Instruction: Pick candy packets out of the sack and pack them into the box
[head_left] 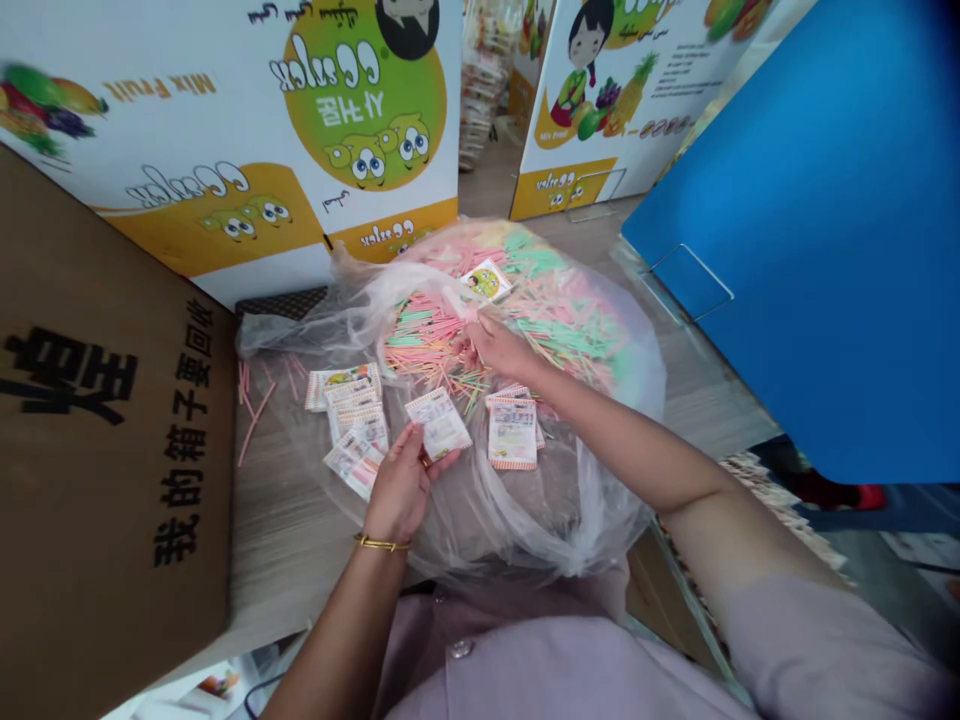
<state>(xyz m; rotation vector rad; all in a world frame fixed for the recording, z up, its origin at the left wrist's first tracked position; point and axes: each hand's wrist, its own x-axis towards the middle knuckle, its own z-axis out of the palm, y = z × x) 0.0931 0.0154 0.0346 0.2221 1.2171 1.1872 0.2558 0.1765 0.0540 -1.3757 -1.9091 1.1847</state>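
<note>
My left hand (409, 480) grips a small white packet (438, 424) with printed text, held between thumb and fingers. Over the pile of pink, green and yellow sticks (424, 335), my right hand (491, 345) has its fingers bent together; what they hold is too small to make out. The sticks lie in a large clear plastic bag (525, 500) with its mouth open. Several similar packets (356, 425) overlap left of my left hand. More packets (513, 432) lie to its right, and a packet with a green face (486, 281) rests on the sticks.
A brown carton (112, 420) stands at the left edge. White and yellow printed boxes (247, 120) rise behind the bag, with another printed box (592, 90) farther right. A blue panel (810, 240) with a wire handle stands at the right. A few loose sticks (255, 425) lie at the left.
</note>
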